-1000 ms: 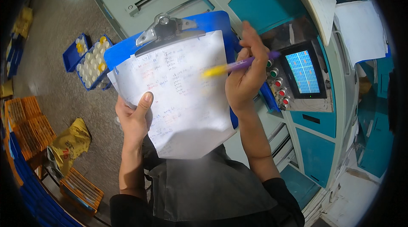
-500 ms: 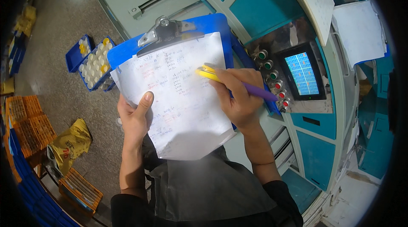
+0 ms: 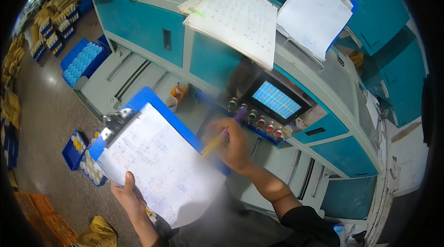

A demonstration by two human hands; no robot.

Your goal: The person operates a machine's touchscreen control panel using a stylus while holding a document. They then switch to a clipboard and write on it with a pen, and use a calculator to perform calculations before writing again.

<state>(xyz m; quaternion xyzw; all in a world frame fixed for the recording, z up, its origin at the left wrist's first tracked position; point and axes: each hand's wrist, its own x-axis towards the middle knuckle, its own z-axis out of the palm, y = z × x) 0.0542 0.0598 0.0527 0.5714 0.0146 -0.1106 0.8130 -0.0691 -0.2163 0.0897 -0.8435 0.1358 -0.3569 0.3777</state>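
Plainly, we have our left hand (image 3: 127, 196) clamped on the blue clipboard (image 3: 165, 112), thumb over its white paper (image 3: 162, 159), while our blurred right hand (image 3: 232, 146) curls around a yellow-and-purple pen (image 3: 213, 146), clipboard to its lower left, lit screen (image 3: 276, 99) to its upper right.

A teal-and-grey metal machine (image 3: 138, 27) fills the far side, its black-framed rectangular screen (image 3: 276, 100) glowing blue. Near left, I see orange slatted plastic crates (image 3: 52, 221) beside a yellow sack (image 3: 98, 234); far left, a blue tray (image 3: 95, 65) of round pale-blue pieces (image 3: 82, 63).
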